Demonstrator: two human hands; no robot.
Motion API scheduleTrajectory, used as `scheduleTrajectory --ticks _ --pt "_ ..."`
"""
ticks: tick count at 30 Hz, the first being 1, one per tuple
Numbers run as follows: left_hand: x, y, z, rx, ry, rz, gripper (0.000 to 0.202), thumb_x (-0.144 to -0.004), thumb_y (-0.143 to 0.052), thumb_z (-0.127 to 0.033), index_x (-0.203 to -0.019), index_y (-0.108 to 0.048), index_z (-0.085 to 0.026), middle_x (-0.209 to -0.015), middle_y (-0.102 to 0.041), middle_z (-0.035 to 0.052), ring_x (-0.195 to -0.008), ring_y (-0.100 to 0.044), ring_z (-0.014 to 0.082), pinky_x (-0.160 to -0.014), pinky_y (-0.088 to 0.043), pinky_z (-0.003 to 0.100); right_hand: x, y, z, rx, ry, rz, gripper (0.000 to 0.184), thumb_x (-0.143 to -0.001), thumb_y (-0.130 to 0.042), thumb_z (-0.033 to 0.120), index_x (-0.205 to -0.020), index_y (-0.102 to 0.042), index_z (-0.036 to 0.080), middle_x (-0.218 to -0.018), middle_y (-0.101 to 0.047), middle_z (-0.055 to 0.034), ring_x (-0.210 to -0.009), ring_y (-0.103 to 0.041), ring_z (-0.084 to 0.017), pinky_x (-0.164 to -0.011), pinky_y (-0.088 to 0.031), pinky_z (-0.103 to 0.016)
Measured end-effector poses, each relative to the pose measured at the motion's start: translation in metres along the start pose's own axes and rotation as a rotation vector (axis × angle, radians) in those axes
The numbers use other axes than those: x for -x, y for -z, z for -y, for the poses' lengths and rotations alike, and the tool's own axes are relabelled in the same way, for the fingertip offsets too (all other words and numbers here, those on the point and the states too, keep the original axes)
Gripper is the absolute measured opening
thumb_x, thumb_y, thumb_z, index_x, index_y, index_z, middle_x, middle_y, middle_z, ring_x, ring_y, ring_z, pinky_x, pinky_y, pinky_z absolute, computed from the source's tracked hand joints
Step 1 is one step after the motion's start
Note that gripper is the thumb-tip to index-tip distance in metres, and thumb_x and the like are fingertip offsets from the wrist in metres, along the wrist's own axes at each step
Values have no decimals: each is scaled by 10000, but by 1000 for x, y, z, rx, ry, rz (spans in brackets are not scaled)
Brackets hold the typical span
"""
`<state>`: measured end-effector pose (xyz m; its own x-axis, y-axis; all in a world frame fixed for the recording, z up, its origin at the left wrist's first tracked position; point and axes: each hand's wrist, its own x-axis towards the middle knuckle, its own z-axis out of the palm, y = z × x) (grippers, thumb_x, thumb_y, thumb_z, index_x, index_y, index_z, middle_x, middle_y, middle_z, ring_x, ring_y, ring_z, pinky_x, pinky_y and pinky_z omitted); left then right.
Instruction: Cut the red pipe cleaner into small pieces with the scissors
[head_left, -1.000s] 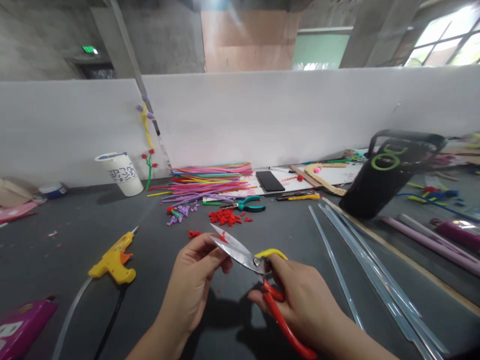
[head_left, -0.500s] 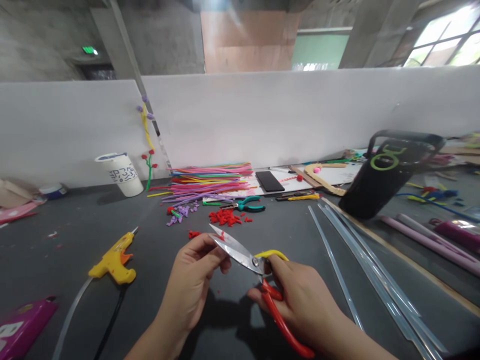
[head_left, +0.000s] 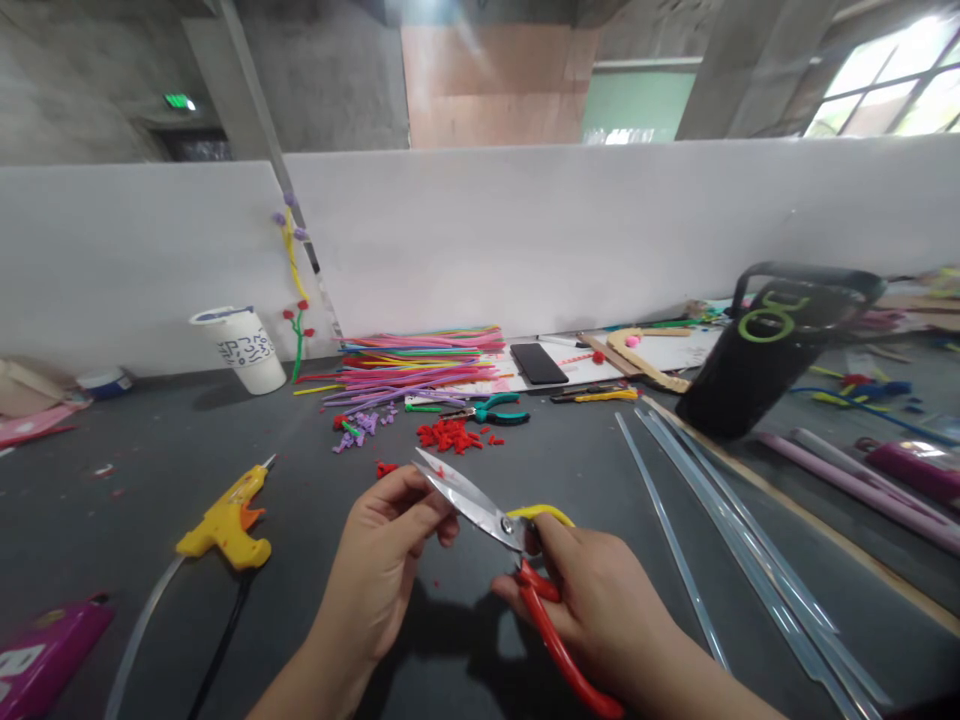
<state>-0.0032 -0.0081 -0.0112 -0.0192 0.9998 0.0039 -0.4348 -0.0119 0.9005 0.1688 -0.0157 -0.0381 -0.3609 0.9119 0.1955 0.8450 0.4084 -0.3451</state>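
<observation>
**Operator:** Where are the large metal scissors with red and yellow handles (head_left: 474,506)?

**Observer:** Raised above the dark grey bench (head_left: 315,500), in front of you, gripped by your right hand (head_left: 600,595). Your fingers and thumb are wrapped around the handles.

**Operator:** Which way do they point?

**Observer:** Forward and to your left. The long axis runs diagonally, from the blade tips near your left hand (head_left: 382,570) back to the red handle end low on your right. The blades stand slightly parted, and a small red scrap (head_left: 440,470) shows between them.

**Operator:** And the left hand?

**Observer:** Your thumb and fingers are bent in towards the blade ends. The blades cover the fingertips, so I can't tell whether you're pinching anything there. Just beyond the tips lies a loose heap of short red fuzzy pieces (head_left: 450,436).

**Operator:** Any containers?

**Observer:** On your left, a white cup with dark blue markings (head_left: 251,348) stands near the white partition (head_left: 525,240); farther left is a low white-and-blue tub (head_left: 105,383). On your right stands a tall black vessel with a green ring mark (head_left: 750,375) and a handle on top. You can't see what any of them holds.
</observation>
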Motion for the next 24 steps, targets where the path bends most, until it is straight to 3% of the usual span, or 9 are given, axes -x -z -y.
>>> scheduleTrajectory --ticks 9,16,20,24 --pt "-1 4 -2 -16 8 0 57 -618 -648 -108 -660 -638 -145 -578 -589 -31 -501 -503 47 -482 -389 137 -1 -1 -2 -34 -27 -14 337 -728 -449 517 -615 -407 201 -501 -481 16 -443 -425 -131 -445 -212 -227" --pt "0 -1 -1 -113 89 32 73 -623 -653 -164 -608 -584 -144 -536 -587 -25 -469 -493 55 -454 -377 147 -10 11 0 -609 -119 73 285 -726 -493 395 -568 -381 186 -515 -324 61 -471 -300 -72 -435 -247 -181" --pt "2 -4 4 -267 143 105 92 -614 -651 -173 -599 -567 -140 -501 -552 -37 -443 -475 63 -448 -378 171 -19 14 3 -941 -242 130 179 -729 -479 337 -648 -467 177 -430 -335 85 -365 -314 -56 -366 -262 -170" --pt "2 -6 11 -372 264 208 108 -596 -647 -179 -577 -553 -130 -472 -530 -35 -415 -458 69 -433 -365 189 -25 14 7 -1059 -272 160 138 -714 -502 308 -698 -512 172 -347 -367 97 -300 -346 -57 -326 -266 -158"
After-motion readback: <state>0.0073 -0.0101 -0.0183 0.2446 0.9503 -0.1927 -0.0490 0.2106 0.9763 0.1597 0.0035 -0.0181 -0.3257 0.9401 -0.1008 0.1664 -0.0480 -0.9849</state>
